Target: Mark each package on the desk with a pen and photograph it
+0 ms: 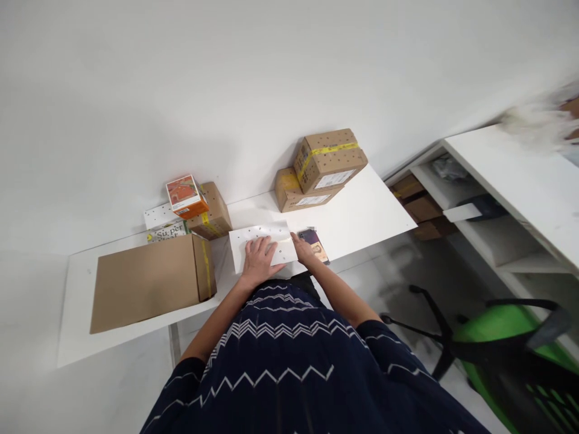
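A flat white piece (243, 236) dotted with small dark marks, paper or a thin box, lies at the table's front edge before me. My left hand (259, 259) rests on it, palm down, with the fingers spread. At its right edge is my right hand (303, 250), the fingers close together against that edge; whether they grip it is hard to see. Just right of that hand lies a phone (316, 247) with a picture on its case, partly covered by the hand.
On the white table (362, 220), a large brown carton (145, 283) stands left. Behind it are an orange box (187, 196), a smaller carton (217, 211) and a printed white box (167, 232). Two taped cartons (332, 158) are stacked at the back. Right are a shelf (511, 241) and a green chair (488, 334).
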`<move>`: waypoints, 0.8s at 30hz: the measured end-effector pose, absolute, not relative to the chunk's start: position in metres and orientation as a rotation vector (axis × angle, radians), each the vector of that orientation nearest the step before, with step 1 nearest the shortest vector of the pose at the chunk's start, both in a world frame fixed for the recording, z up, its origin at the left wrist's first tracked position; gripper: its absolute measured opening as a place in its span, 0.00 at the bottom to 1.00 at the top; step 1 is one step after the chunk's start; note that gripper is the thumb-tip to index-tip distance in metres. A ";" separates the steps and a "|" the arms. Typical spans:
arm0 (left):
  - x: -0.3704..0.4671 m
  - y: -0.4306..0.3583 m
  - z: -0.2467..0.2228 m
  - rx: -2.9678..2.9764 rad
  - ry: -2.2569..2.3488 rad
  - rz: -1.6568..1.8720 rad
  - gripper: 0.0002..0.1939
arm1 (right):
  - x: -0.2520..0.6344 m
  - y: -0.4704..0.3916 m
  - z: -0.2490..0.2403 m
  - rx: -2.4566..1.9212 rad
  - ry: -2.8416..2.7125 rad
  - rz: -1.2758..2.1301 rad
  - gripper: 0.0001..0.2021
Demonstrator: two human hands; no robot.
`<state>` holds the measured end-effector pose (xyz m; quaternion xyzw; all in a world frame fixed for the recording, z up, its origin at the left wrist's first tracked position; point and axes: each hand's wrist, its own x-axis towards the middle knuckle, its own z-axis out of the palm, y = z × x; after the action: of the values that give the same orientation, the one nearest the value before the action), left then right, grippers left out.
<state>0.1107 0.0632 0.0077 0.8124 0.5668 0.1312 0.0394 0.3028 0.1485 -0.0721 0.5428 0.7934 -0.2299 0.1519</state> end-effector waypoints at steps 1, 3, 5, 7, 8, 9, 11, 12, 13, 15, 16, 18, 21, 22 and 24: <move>0.111 0.063 0.008 2.501 1.741 0.393 0.33 | 0.300 0.150 -0.073 1.562 2.264 -0.665 0.34; 0.111 0.063 0.008 2.512 1.744 0.383 0.32 | 0.296 0.153 -0.073 1.578 2.249 -0.674 0.33; 0.111 0.063 0.008 2.512 1.744 0.378 0.32 | 0.295 0.155 -0.073 1.598 2.249 -0.680 0.32; 0.110 0.063 0.007 2.504 1.744 0.376 0.31 | 0.296 0.155 -0.073 1.609 2.263 -0.686 0.32; 0.110 0.063 0.007 2.501 1.743 0.374 0.31 | 0.298 0.154 -0.074 1.611 2.274 -0.689 0.32; 0.110 0.063 0.007 2.500 1.742 0.373 0.31 | 0.299 0.153 -0.074 1.612 2.286 -0.693 0.32; 0.110 0.063 0.006 2.502 1.739 0.371 0.32 | 0.305 0.149 -0.076 1.610 2.309 -0.698 0.34; 0.110 0.063 0.006 2.503 1.737 0.371 0.32 | 0.309 0.146 -0.077 1.632 2.312 -0.693 0.34; 0.111 0.062 0.006 2.503 1.737 0.371 0.33 | 0.314 0.143 -0.078 1.694 2.301 -0.682 0.34; 0.111 0.062 0.005 2.497 1.740 0.373 0.33 | 0.327 0.136 -0.080 1.944 2.220 -0.632 0.31; 0.110 0.062 0.005 2.494 1.740 0.375 0.33 | 0.333 0.132 -0.081 2.108 2.138 -0.598 0.30; 0.110 0.063 0.005 2.494 1.737 0.381 0.32 | 0.346 0.124 -0.082 2.380 1.937 -0.547 0.32; 0.110 0.063 0.005 2.501 1.735 0.395 0.32 | 0.357 0.113 -0.087 2.452 1.809 -0.566 0.41; 0.110 0.063 0.006 2.503 1.736 0.399 0.32 | 0.358 0.110 -0.090 2.431 1.822 -0.578 0.41; 0.111 0.063 0.007 2.504 1.737 0.402 0.32 | 0.357 0.107 -0.096 2.398 1.857 -0.575 0.39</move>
<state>0.1107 0.0625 0.0072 0.8141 0.5648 0.1308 0.0340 0.3573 0.1073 -0.0962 0.7765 0.6014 -0.1862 0.0271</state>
